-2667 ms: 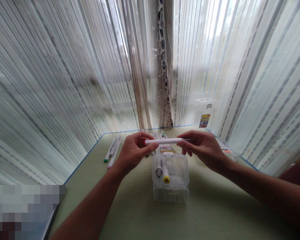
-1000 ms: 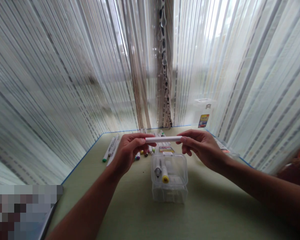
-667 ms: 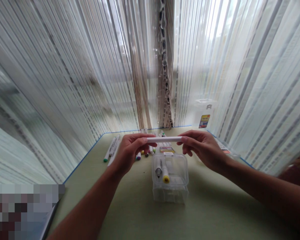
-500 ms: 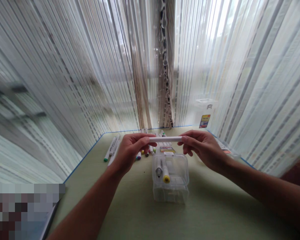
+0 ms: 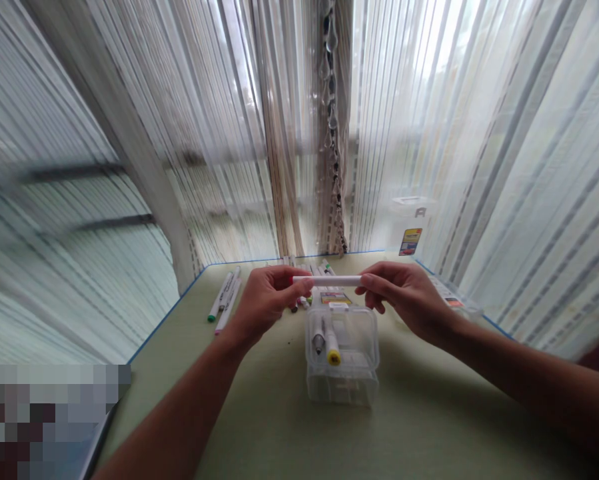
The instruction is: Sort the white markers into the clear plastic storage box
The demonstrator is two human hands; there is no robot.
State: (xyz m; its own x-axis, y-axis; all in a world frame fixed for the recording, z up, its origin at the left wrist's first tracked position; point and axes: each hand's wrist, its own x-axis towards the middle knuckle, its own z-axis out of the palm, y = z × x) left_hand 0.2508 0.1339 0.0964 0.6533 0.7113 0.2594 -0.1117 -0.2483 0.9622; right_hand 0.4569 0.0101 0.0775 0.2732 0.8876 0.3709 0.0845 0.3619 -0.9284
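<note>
A white marker is stretched level between my two hands, above the table. My left hand pinches its left end, where a bit of red shows by the fingers. The opposite end sits between the thumb and fingers of my right hand. Below the marker stands a small clear plastic box. On top of that box lie a yellow-ended marker and a grey-tipped pen. Behind my hands, several white markers lie in a loose pile, partly hidden.
Two markers, one a green-capped marker, lie left of my left hand. A tall clear container with a label stands at the back right, near a clear lid or tray. A striped sheer curtain hangs behind the pale green table.
My left fingers have shifted on the marker, so its red left end now shows. The right hand keeps its grip nearly in place.
</note>
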